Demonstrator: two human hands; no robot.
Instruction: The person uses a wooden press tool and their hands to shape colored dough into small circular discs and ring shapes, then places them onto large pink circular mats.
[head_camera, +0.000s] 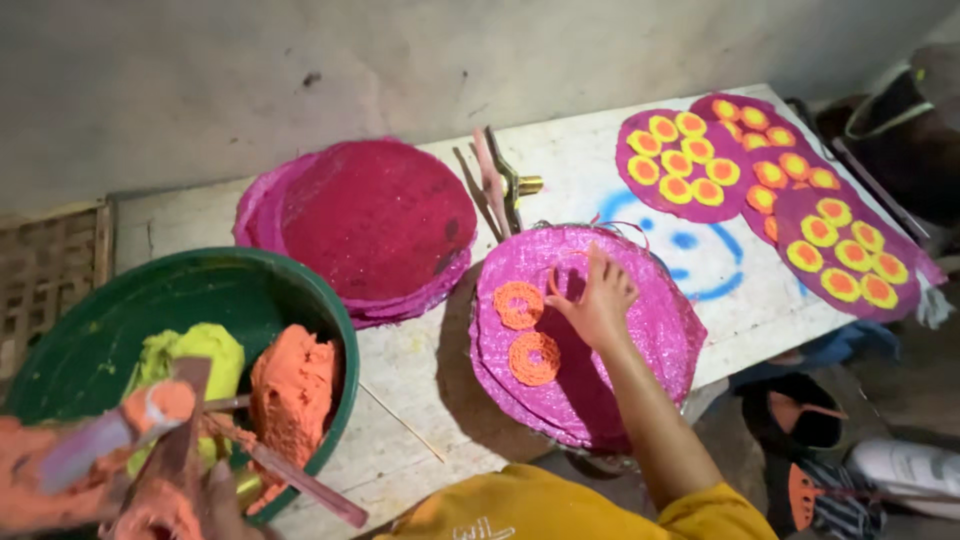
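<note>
The left hand (60, 480) was largely cut off at the bottom-left corner of the view, blurred and smeared with orange paste, its fingers closed around a paste-covered pressing tool (170, 440); how the tool was built was hard to make out. The right hand (598, 300) reached over a stack of pink woven discs (650, 330) at the table's (420, 380) near edge, fingers pinched narrowly on a thin orange ring (567, 280) (its outline partly hidden by the hand). Two finished orange rings (518, 305), lacy and coiled, lay just beside it on the top disc. A green basin (150, 300) at the table's near-left corner held lumps of orange paste (295, 385) and yellow-green paste (200, 355). A pile of bare magenta discs (370, 225) sat toward the far edge, and discs filled with yellow-and-orange rounds (680, 165) lay at the far-right corner. Metal tools (500, 185) rested between the piles.
</note>
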